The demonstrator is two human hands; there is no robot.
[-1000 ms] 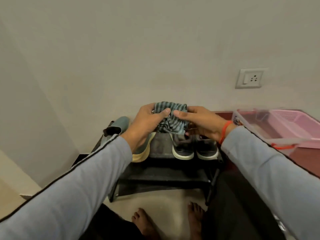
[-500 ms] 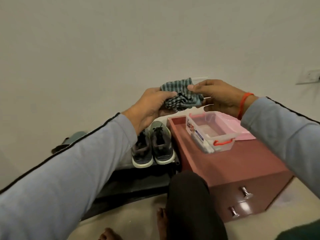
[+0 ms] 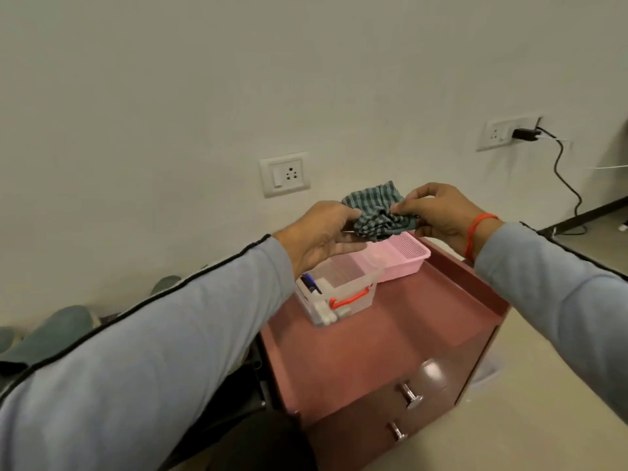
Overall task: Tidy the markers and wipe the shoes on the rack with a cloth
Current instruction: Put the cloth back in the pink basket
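1. The shoe rack (image 3: 253,379) is being hidden almost wholly behind the left sleeve (image 3: 153,351); only a dark strip is being shown beside the red cabinet (image 3: 373,351).
2. The green shoes (image 3: 51,334) are being cut off by the left edge and covered in part by the sleeve, so their shape is hard to make out.
3. A blue marker (image 3: 311,283) is being glimpsed through the wall of the clear box (image 3: 343,294); the rest of the contents cannot be told.
4. The striped cloth (image 3: 375,212) is being held bunched between both hands, above the pink tray (image 3: 404,258).
5. The cloth's left edge is being gripped by the left hand (image 3: 323,232), fingers curled under it.
6. Its right side is being pinched in the grip of the right hand (image 3: 438,215), thumb against fingertips.
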